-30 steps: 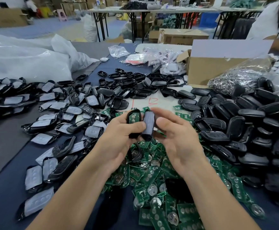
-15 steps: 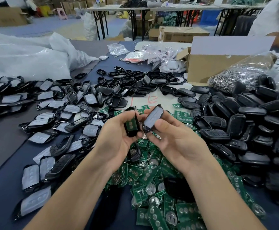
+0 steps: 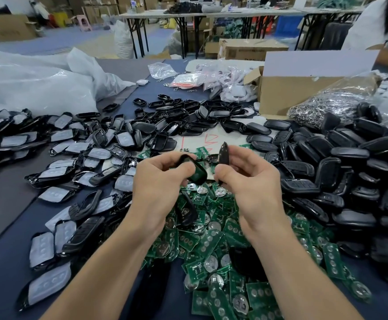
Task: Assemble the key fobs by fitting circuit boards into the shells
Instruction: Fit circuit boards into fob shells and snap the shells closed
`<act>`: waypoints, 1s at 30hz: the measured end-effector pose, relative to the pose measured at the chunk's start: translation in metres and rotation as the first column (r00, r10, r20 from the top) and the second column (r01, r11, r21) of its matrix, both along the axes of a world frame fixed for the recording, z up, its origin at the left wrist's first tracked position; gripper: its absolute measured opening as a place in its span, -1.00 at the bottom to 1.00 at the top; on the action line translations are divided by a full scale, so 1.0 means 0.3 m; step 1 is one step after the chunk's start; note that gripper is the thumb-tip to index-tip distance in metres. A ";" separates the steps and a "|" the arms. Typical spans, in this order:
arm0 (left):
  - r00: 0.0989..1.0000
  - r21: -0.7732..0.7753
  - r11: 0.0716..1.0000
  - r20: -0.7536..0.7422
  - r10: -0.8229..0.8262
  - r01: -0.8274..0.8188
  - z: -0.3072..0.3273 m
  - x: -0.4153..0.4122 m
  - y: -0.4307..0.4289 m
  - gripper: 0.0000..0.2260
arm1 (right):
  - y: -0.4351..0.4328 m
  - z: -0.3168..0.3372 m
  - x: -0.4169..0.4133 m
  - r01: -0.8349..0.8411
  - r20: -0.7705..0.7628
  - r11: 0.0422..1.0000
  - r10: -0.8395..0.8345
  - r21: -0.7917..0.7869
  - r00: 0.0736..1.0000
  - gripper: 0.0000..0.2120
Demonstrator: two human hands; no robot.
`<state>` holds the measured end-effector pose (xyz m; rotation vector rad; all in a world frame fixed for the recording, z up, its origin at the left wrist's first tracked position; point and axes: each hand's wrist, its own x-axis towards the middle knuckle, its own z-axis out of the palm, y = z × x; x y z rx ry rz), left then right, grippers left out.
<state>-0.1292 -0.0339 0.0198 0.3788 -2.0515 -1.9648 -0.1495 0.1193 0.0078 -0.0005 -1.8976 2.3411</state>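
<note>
Grip of left hand (image 3: 158,181) curled round glossy black plastic shell half (image 3: 186,158), green circuit board (image 3: 198,174) apparently seated inside, open face turned toward 3 o'clock. Right hand (image 3: 253,179) pinching slim black plastic cover (image 3: 224,153) edge-up, just apart, probably lined up for closing. Both held over heap of loose green boards (image 3: 211,241) at 6 o'clock on dark blue worktop (image 3: 1,269).

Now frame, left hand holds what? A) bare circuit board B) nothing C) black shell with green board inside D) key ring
C: the left hand grips a black shell with green showing inside it; the right hand pinches a separate black cover half.
</note>
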 end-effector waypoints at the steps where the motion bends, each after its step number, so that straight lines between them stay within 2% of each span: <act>1: 1.000 -0.026 1.000 0.011 0.009 -0.008 -0.005 -0.002 0.001 -0.81 | 0.000 -0.002 0.001 0.016 -0.044 0.998 -0.013 0.064 0.999 -0.61; 4: 0.999 -0.037 0.999 0.035 0.025 -0.024 -0.010 -0.007 0.000 -0.80 | -0.011 -0.001 0.008 0.013 -0.126 0.976 0.015 0.218 0.992 -0.58; 8: 0.998 0.020 0.999 0.041 -0.037 0.036 -0.004 -0.007 -0.008 -0.79 | -0.030 -0.011 0.021 0.018 -0.187 0.911 0.065 0.411 0.980 -0.60; 13: 0.993 0.130 0.988 0.064 -0.097 0.088 0.002 -0.009 -0.020 -0.80 | -0.037 -0.014 0.032 0.046 -0.203 0.851 0.072 0.523 0.977 -0.56; 16: 0.984 0.070 0.985 0.074 -0.161 0.156 -0.001 -0.005 -0.018 -0.79 | -0.033 -0.017 0.034 0.061 -0.230 0.807 0.094 0.587 0.969 -0.53; 19: 0.980 0.029 0.984 0.091 -0.178 0.176 -0.008 -0.003 -0.012 -0.82 | -0.029 -0.027 0.033 0.065 -0.248 0.778 0.120 0.625 0.961 -0.51; 24: 0.992 0.035 0.995 0.078 -0.095 0.093 -0.014 -0.007 -0.020 -0.82 | -0.036 -0.028 0.036 0.081 -0.261 0.773 0.111 0.629 0.959 -0.49; 30: 0.980 0.133 0.974 0.061 -0.190 0.181 -0.002 0.003 -0.019 -0.79 | -0.028 -0.016 0.038 0.097 -0.269 0.760 0.105 0.643 0.957 -0.41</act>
